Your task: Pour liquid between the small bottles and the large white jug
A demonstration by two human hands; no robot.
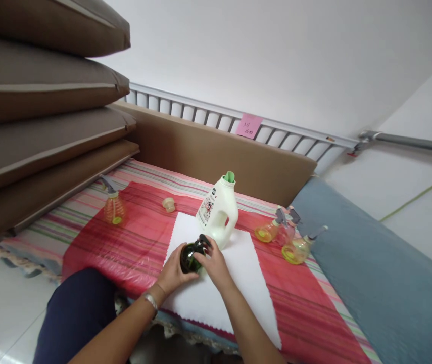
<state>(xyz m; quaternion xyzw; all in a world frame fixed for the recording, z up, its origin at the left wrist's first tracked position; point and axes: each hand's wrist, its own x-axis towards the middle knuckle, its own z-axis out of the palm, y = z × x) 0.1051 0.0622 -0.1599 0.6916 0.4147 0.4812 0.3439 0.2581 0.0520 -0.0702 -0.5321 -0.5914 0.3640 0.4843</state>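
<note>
Nearest, on our side of the white jug [221, 210], we hold the dark green spray bottle [187, 258]: our left hand [172, 270] is wrapped around its round body, and our right hand [214, 263] grips near its black spray head [204, 240]. It looks stiff, smooth, probably light and rather slippery; we judge the round body a safer hold. Right of the jug are yellowish spray bottles [295, 252]; left, farther, a beige cap [169, 204].

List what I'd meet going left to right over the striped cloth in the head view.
Yellowish spray bottle, small beige cap-like piece, dark green bottle held by left hand and right hand, white jug, group of three spray bottles.
</note>
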